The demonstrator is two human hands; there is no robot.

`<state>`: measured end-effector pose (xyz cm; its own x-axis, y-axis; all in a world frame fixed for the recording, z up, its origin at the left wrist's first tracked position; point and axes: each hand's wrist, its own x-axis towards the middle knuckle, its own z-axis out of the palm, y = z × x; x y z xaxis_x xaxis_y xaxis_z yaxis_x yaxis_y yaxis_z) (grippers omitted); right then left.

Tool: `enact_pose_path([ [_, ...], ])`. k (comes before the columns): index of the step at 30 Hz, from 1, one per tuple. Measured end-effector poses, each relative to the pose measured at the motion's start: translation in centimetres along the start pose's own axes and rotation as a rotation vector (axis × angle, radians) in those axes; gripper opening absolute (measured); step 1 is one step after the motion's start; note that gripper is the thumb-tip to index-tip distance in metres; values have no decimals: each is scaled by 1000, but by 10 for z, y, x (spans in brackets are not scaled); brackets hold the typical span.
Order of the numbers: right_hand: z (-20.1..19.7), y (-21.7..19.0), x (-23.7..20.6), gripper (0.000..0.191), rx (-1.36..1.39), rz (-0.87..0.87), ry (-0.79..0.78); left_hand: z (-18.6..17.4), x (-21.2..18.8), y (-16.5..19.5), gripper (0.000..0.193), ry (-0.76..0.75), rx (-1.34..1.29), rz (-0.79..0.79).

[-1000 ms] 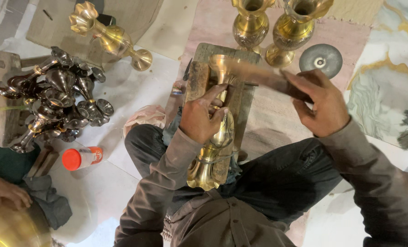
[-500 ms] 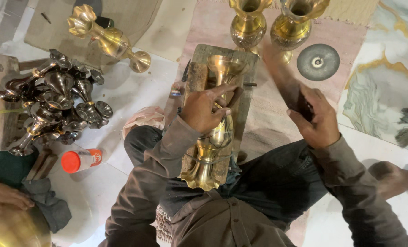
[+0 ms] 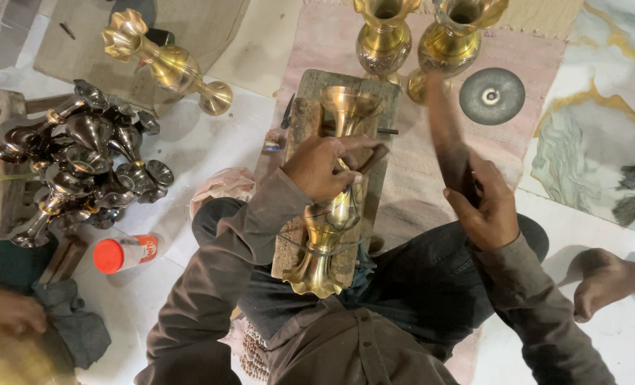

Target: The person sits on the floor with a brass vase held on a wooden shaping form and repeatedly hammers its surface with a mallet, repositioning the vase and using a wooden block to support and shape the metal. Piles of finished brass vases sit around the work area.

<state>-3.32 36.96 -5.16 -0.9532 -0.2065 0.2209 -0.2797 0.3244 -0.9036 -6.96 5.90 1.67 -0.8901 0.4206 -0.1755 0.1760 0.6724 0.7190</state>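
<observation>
A brass vase lies lengthwise on a wooden block between my knees, its flared mouth pointing away from me. My left hand rests on the vase's neck, closed around a short dark punch that angles onto the metal. My right hand is to the right of the block, gripping a dark wooden stick. The stick is lifted, points away from me, and is blurred by motion.
Two upright brass vases stand beyond the block beside a grey disc. Another brass vase lies at the upper left. Several dull vases are piled on the left, near an orange-capped bottle. Another person's hand is at the lower left.
My right hand has swung the stick from lying across the vase near my left hand, up and out to the right. My left hand has stayed on the vase.
</observation>
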Motion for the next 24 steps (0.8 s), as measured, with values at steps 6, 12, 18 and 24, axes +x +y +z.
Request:
enact_pose_path([
  [6, 13, 9, -20, 63, 175, 64, 48, -4, 9, -5, 65, -137, 6, 21],
  [12, 21, 5, -41, 69, 322, 198, 77, -7, 20, -6, 65, -240, -65, 37],
  [18, 32, 0, -50, 67, 349, 201, 165, -10, 25, -1, 65, -304, -65, 33],
  [24, 38, -1, -62, 66, -131, 172, 167, -14, 30, -1, 66, -390, -63, 46],
])
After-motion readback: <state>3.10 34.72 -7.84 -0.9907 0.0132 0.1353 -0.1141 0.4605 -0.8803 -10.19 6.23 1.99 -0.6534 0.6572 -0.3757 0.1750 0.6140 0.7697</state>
